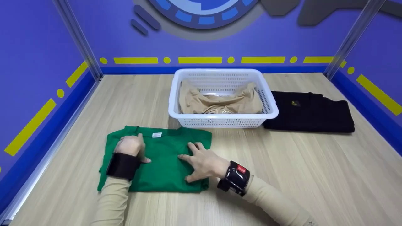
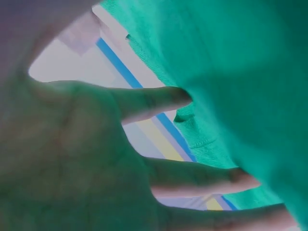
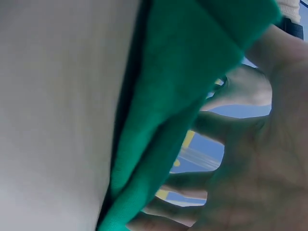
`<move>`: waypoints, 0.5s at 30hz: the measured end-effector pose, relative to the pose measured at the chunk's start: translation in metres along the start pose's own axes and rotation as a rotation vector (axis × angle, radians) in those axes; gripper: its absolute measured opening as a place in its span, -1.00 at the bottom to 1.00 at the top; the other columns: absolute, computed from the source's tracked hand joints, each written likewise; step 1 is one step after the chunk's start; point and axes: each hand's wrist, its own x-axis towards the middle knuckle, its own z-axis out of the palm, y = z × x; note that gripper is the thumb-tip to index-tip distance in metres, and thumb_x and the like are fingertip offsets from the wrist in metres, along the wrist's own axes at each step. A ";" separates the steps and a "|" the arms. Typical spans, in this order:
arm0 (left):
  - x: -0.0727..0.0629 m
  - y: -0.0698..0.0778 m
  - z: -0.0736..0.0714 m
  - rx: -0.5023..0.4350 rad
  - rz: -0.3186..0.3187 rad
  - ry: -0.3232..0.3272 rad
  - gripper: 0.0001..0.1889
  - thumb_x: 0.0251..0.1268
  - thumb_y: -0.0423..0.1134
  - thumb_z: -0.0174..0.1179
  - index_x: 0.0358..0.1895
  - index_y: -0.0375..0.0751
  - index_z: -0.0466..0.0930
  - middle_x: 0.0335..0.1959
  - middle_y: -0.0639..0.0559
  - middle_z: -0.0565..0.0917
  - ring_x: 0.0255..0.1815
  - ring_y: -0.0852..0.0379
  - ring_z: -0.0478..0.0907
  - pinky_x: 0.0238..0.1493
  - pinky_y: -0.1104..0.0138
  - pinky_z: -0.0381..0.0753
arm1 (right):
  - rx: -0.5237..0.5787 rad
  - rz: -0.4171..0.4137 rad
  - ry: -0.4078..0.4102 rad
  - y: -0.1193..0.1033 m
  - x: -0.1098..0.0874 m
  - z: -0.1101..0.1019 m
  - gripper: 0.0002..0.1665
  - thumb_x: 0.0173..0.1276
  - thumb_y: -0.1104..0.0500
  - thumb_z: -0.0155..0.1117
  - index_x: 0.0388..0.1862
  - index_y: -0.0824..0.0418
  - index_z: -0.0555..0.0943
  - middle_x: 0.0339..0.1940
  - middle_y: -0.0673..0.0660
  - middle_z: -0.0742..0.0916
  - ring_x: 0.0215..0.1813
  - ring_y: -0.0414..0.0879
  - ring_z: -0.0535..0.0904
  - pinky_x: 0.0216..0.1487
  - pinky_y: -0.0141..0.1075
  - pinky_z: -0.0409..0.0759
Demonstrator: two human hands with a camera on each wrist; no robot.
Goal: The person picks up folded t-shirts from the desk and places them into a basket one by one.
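Note:
A green shirt lies folded into a rough rectangle on the table, its white neck label showing at the far edge. My left hand rests on the shirt's left part, thumb out toward the middle. In the left wrist view its straight fingers touch the green cloth. Spread over the right part of the shirt is my right hand, fingertips on the fabric. The right wrist view shows the folded layers at the shirt's side, with the palm above them.
Behind the shirt stands a white plastic basket with a beige garment inside. A folded black garment lies to the basket's right, beside its wall. Blue panels enclose the wooden table at the back and sides.

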 end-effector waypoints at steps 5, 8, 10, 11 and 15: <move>-0.002 0.013 0.001 0.017 0.010 -0.032 0.18 -0.01 0.26 0.33 0.50 -0.35 -0.16 0.30 -0.71 0.11 0.28 -0.49 0.25 0.21 -0.15 0.43 | 0.016 -0.016 -0.004 0.015 -0.014 0.000 -0.11 0.14 -0.29 0.28 0.43 -0.11 0.29 0.51 0.31 0.20 0.47 0.25 0.14 0.28 0.11 0.43; -0.003 0.021 0.001 0.054 0.034 -0.037 0.18 -0.01 0.31 0.29 0.50 -0.32 -0.14 0.31 -0.68 0.14 0.28 -0.43 0.27 0.25 -0.09 0.40 | 0.029 -0.037 0.007 0.025 -0.023 0.000 -0.12 0.13 -0.27 0.30 0.42 -0.08 0.32 0.50 0.33 0.21 0.46 0.27 0.16 0.28 0.10 0.44; -0.004 0.026 0.001 0.061 0.049 -0.040 0.17 0.00 0.33 0.27 0.51 -0.30 -0.14 0.31 -0.66 0.15 0.30 -0.42 0.25 0.27 -0.09 0.38 | 0.041 -0.050 0.015 0.032 -0.029 0.000 -0.13 0.12 -0.25 0.33 0.40 -0.05 0.34 0.49 0.35 0.23 0.45 0.28 0.17 0.29 0.10 0.43; -0.004 0.029 0.001 0.058 0.057 -0.041 0.17 0.00 0.34 0.27 0.51 -0.29 -0.13 0.31 -0.66 0.14 0.31 -0.42 0.24 0.28 -0.09 0.37 | 0.052 -0.053 0.017 0.035 -0.031 0.000 -0.13 0.12 -0.24 0.34 0.40 -0.04 0.35 0.48 0.36 0.23 0.45 0.29 0.17 0.29 0.10 0.42; -0.007 0.038 0.002 0.042 0.091 -0.047 0.17 0.01 0.33 0.26 0.51 -0.29 -0.14 0.33 -0.63 0.12 0.35 -0.40 0.18 0.35 -0.09 0.28 | 0.094 -0.046 -0.004 0.048 -0.041 0.000 -0.13 0.11 -0.20 0.39 0.39 -0.02 0.37 0.49 0.35 0.21 0.46 0.28 0.14 0.32 0.12 0.37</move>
